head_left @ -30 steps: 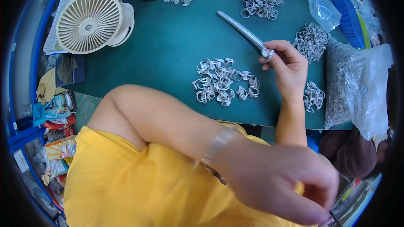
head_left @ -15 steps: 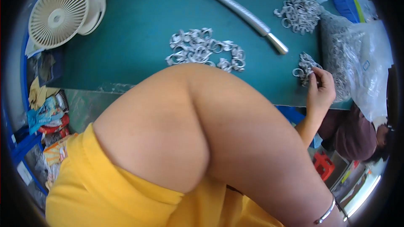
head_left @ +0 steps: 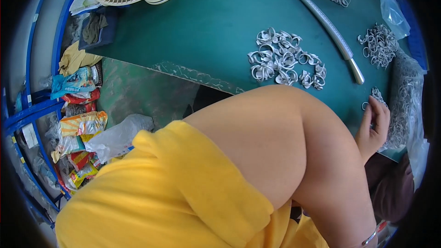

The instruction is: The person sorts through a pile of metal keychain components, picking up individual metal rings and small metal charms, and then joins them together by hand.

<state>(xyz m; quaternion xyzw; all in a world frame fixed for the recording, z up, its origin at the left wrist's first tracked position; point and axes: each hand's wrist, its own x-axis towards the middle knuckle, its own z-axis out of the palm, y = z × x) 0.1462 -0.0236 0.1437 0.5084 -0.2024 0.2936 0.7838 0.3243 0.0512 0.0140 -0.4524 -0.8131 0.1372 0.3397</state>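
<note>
Rings [head_left: 377, 93], dull silver-grey with thin round bands, lie heaped at the right hand [head_left: 373, 134]. Whether its grip grasps one cannot be determined.

I get even, moderate light | highlights glint off the silver rod [head_left: 324, 19] and bracelet [head_left: 369, 236] | rings [head_left: 264, 50] read fairly sharp | my fisheye bows the blue rack [head_left: 34, 114] | black vignette swallows my corners
</note>
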